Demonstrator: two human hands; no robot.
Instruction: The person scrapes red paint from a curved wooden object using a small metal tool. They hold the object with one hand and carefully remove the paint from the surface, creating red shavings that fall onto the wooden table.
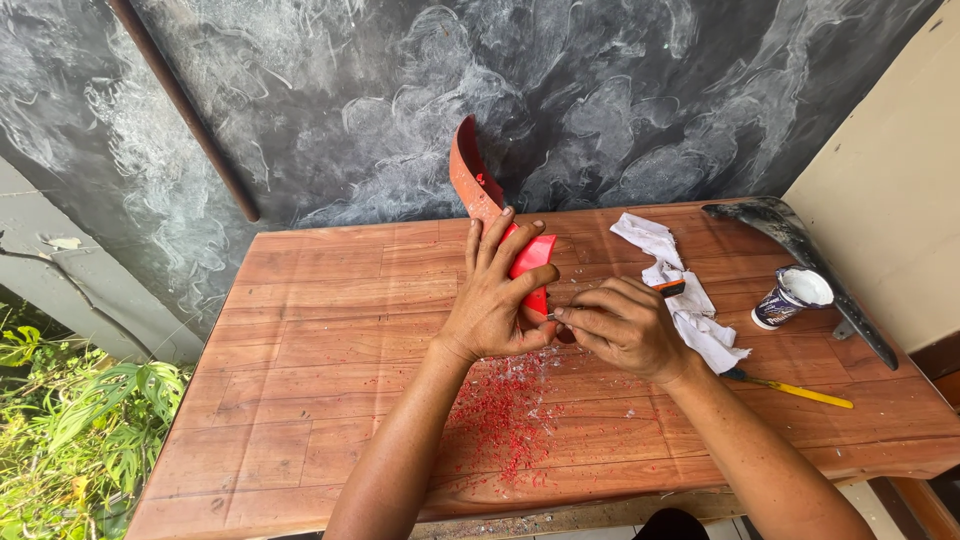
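Open tabletop stretches bare across the left half, giving a hand free passage there. To the right, a crumpled white rag, a small tub, a yellow-handled brush and a long dark curved panel crowd the surface. Red shavings litter the near middle; the wall closes off the back.
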